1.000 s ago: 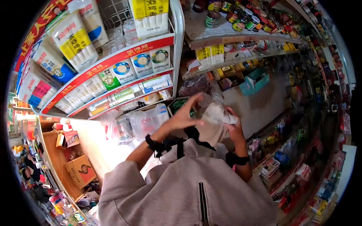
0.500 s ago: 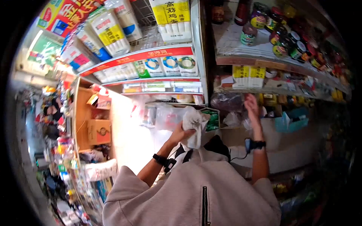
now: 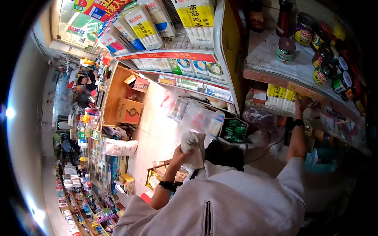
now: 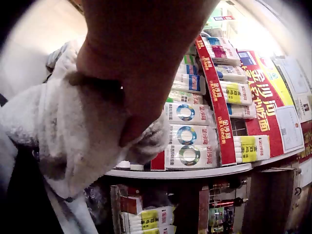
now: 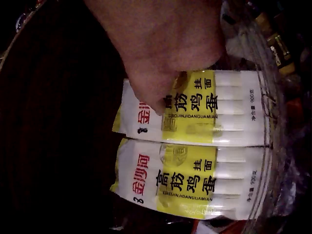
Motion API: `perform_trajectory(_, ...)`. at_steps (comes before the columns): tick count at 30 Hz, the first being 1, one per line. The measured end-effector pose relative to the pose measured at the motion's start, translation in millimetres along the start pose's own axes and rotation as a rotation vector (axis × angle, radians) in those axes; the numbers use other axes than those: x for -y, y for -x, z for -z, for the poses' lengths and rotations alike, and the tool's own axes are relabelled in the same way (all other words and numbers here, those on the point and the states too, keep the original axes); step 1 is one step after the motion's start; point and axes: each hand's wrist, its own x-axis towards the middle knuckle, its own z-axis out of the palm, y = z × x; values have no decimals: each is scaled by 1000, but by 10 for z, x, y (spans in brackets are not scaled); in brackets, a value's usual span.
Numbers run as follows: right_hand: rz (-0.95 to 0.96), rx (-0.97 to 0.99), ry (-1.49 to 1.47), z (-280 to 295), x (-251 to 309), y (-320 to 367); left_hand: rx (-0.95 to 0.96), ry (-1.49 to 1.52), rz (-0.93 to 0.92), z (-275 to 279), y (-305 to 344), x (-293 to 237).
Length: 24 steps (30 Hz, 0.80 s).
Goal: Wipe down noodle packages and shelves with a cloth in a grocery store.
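A crumpled white cloth (image 3: 193,151) is held in my left hand (image 3: 179,158), in front of my body. The left wrist view shows the fingers and thumb pinching folds of this towel-like cloth (image 4: 63,131). My right hand (image 3: 301,107) reaches into the lower shelf at the right, beside two yellow-and-white packs of dried noodles (image 3: 275,100). In the right wrist view its thumb lies across the face of the nearer noodle pack (image 5: 229,109), while the other fingers are hidden behind the hand. A second noodle pack (image 5: 229,180) stands right alongside.
Noodle packs fill the white display rack (image 3: 185,55) at the left. Jars (image 3: 286,50) stand on the shelf above my right hand. Below are a box of green packets (image 3: 235,130), a clear plastic bin (image 3: 202,118) and a teal box (image 3: 321,159). A cardboard box (image 3: 129,111) sits in a wooden cabinet.
The cloth passed from my right hand to my left. My right hand then moved up and right to the noodle packs on the lower shelf. The head view has turned leftward.
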Motion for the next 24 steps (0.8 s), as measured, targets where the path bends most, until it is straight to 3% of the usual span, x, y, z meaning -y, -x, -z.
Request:
perform_trajectory(8,-87,181,-81,84,-86,-314,-82,67,41,-73,4,133)
perform_trajectory(13,-131,302,-197,273,-156,-291,-26,10,39,-44,-110,128)
perform_trajectory(18,-195,490,-356,313,-98,-277,-8,138,33,-97,-191,36)
perform_trajectory(19,-172,495,-443,336,-50,-254,4,131,20,-118,-217,8)
perform_trajectory(20,13,397,-680,474,142,-77,5,125,6,-138,-218,-8)
perform_trajectory(24,-29,308,-508,599,58,90,18,87,4,-102,-216,-20)
